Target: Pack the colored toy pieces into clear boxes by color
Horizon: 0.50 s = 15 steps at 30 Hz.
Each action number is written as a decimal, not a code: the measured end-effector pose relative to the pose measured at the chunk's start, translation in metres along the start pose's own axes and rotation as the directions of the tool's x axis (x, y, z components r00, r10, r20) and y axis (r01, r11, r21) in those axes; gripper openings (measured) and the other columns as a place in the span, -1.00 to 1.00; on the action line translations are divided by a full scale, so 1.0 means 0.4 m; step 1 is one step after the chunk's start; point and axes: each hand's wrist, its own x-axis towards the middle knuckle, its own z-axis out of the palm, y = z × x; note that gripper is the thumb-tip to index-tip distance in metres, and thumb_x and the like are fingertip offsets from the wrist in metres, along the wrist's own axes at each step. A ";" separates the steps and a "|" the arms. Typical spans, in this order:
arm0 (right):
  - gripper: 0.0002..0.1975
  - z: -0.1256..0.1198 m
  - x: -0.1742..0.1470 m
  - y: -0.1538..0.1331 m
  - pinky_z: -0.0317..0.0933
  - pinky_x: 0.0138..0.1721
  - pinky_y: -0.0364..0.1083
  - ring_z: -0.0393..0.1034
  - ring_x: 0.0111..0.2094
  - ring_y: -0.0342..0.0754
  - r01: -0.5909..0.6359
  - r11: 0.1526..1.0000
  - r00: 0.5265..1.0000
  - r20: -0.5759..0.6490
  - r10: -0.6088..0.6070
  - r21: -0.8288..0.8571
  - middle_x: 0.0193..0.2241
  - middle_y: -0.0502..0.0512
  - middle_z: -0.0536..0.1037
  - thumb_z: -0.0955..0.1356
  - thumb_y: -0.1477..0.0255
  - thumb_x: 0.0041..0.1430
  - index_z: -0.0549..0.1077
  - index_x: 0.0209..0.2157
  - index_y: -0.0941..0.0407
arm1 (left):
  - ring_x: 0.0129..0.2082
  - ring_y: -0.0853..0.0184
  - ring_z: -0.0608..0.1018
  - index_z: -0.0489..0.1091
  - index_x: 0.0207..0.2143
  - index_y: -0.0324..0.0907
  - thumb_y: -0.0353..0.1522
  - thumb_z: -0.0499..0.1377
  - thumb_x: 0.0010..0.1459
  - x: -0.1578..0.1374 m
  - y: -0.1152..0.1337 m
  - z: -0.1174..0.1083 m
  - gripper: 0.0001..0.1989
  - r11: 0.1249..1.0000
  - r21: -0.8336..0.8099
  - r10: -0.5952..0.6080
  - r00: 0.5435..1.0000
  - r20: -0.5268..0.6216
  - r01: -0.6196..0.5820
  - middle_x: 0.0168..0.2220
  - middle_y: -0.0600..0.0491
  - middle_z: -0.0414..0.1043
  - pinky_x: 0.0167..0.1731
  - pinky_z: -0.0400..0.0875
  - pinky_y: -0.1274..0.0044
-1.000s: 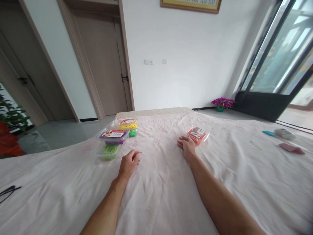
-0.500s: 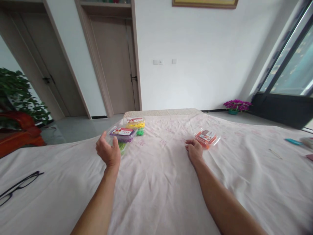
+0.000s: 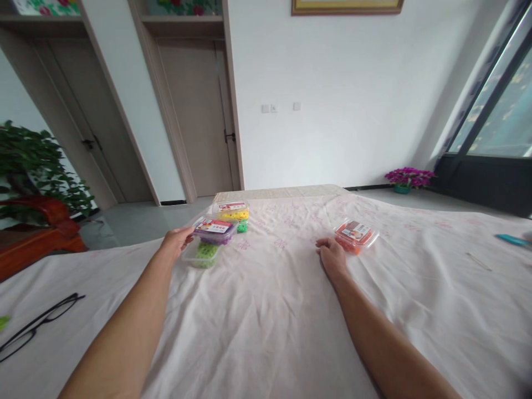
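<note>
My left hand [image 3: 178,242] pinches the left edge of a clear plastic box with purple contents [image 3: 215,229] and a red-and-white label. That box rests over a clear box with green contents [image 3: 204,254]. Just behind, a box with yellow contents [image 3: 233,213] sits on green contents [image 3: 242,226]. My right hand [image 3: 332,255] lies on the cloth with its fingers curled in, beside a lidded clear box with orange contents [image 3: 355,235]. Nothing shows between the right fingers; the box touches or nearly touches the back of that hand.
A wrinkled white cloth [image 3: 257,310] covers the table. Black-framed glasses [image 3: 39,324] lie at the left, near a bright green scrap [image 3: 4,321]. Toward the right are a thin stick [image 3: 479,261] and a blue object [image 3: 512,240]. A red wooden chair [image 3: 39,233] stands left of the table.
My left hand has shifted left from in front of the stacked boxes and closed on the purple box's edge. My right hand stays by the orange box. The view has tilted slightly.
</note>
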 end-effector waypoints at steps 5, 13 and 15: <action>-0.73 0.001 0.003 0.007 0.22 -0.20 -0.11 0.36 -0.41 -0.08 -0.002 1.000 1.000 0.009 0.002 -0.017 -0.53 -0.05 0.53 0.30 0.63 -0.23 0.55 -0.48 0.08 | -0.70 0.44 0.42 0.38 -0.51 -0.29 -0.49 0.36 -0.16 0.014 0.021 0.002 -0.82 0.997 -0.012 -0.071 0.993 0.090 0.072 -0.67 0.10 0.37 -0.69 0.33 0.64; -0.74 0.001 0.000 0.010 0.22 -0.18 -0.11 0.39 -0.35 -0.07 -0.006 0.998 0.999 0.037 0.009 -0.059 -0.45 -0.02 0.56 0.28 0.59 -0.21 0.54 -0.46 0.07 | -0.66 0.49 0.45 0.37 -0.46 -0.29 -0.58 0.19 0.02 -0.014 0.028 0.040 -0.92 0.993 -0.121 0.010 0.979 0.201 0.014 -0.63 0.11 0.39 -0.56 0.52 0.60; -0.74 0.001 -0.002 0.010 0.23 -0.18 -0.11 0.40 -0.33 -0.07 -0.008 0.999 0.999 0.036 0.010 -0.045 -0.45 -0.03 0.56 0.27 0.58 -0.21 0.53 -0.46 0.07 | -0.65 0.48 0.45 0.38 -0.44 -0.30 -0.58 0.18 0.01 -0.043 0.026 0.065 -0.93 0.982 -0.190 0.034 0.974 0.223 0.009 -0.62 0.10 0.40 -0.54 0.54 0.57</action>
